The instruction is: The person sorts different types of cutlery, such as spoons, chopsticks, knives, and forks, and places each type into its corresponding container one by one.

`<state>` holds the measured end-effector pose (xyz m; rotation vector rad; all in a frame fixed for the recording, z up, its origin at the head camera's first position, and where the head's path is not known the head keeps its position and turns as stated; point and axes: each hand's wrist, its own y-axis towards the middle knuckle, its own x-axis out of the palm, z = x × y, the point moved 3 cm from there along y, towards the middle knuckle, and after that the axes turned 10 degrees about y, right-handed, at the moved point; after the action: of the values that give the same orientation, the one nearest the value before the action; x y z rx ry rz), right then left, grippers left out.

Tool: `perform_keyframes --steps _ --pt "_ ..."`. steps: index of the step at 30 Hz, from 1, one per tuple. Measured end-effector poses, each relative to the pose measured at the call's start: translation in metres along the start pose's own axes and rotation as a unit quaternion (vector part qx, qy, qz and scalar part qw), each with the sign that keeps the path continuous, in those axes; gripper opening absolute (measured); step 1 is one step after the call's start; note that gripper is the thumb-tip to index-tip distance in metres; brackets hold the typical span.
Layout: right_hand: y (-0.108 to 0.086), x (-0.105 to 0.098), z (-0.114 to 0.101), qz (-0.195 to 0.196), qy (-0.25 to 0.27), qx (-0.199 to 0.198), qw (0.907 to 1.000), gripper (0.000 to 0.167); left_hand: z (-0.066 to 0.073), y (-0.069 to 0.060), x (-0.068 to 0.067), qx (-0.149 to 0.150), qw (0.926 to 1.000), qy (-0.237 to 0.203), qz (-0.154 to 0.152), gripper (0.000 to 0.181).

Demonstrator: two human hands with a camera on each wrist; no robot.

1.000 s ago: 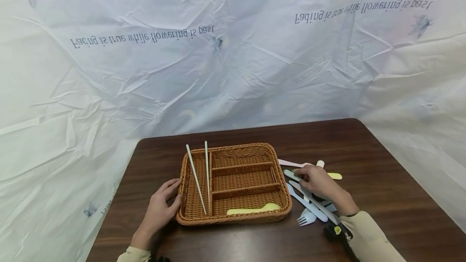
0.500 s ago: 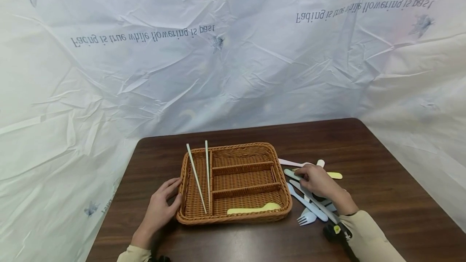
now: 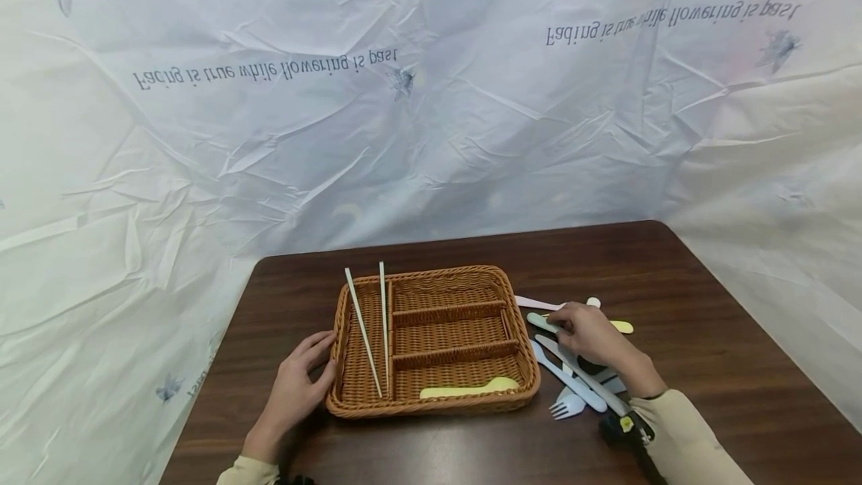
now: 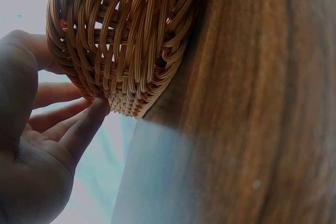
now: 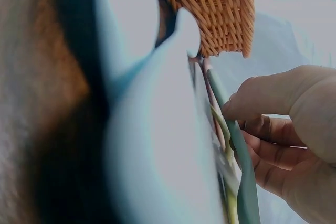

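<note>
A brown wicker basket [image 3: 444,272] with several compartments sits on the table. My left hand [image 3: 296,382] rests its fingertips against the basket's left outer wall; the left wrist view shows the fingers touching the weave. Two pale chopsticks [image 3: 364,331] lean in the left compartment, and a yellow spoon [image 3: 471,389] lies in the front one. To the basket's right, my right hand [image 3: 595,335] pinches a green piece of cutlery [image 5: 242,150] between thumb and fingers. The hand hides much of it, so its kind cannot be told.
Loose cutlery lies around my right hand: a blue fork [image 3: 567,405], a light-blue piece [image 3: 572,380], a pink handle [image 3: 539,303] and a yellow handle [image 3: 621,327]. Some pieces overlap. The dark wooden table [image 3: 431,444] ends at a pale printed sheet [image 3: 431,133].
My right hand has shifted very slightly to the right with the green piece of cutlery. My left hand and the basket look unmoved.
</note>
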<state>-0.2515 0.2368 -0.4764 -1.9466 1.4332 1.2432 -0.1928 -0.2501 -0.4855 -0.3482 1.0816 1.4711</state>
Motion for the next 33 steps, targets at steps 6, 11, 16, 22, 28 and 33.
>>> perform_keyframes --steps 6,11,16,22,28,33 --pt "-0.001 -0.006 -0.002 0.015 0.010 -0.011 0.9998 0.024 -0.001 0.000 0.000 -0.005 1.0000 -0.001 -0.004 0.043" --pt "0.000 -0.011 -0.004 0.026 0.010 -0.016 0.9995 0.024 -0.001 0.000 -0.001 -0.010 0.9999 -0.007 -0.010 0.043" --pt "0.002 -0.016 -0.007 0.027 0.004 -0.007 0.9996 0.024 0.000 0.000 0.000 -0.009 0.9999 -0.010 -0.008 0.043" --pt "0.007 -0.022 -0.013 0.027 0.005 -0.011 0.9995 0.023 0.000 0.000 -0.001 -0.002 1.0000 -0.001 0.000 0.043" --pt "0.012 -0.026 -0.022 0.031 0.008 -0.021 0.9993 0.023 0.000 0.000 -0.001 -0.005 1.0000 -0.005 -0.005 0.043" --pt "0.017 -0.029 -0.031 0.037 0.004 -0.040 0.9985 0.023 0.000 0.000 0.000 -0.004 1.0000 -0.006 -0.005 0.043"
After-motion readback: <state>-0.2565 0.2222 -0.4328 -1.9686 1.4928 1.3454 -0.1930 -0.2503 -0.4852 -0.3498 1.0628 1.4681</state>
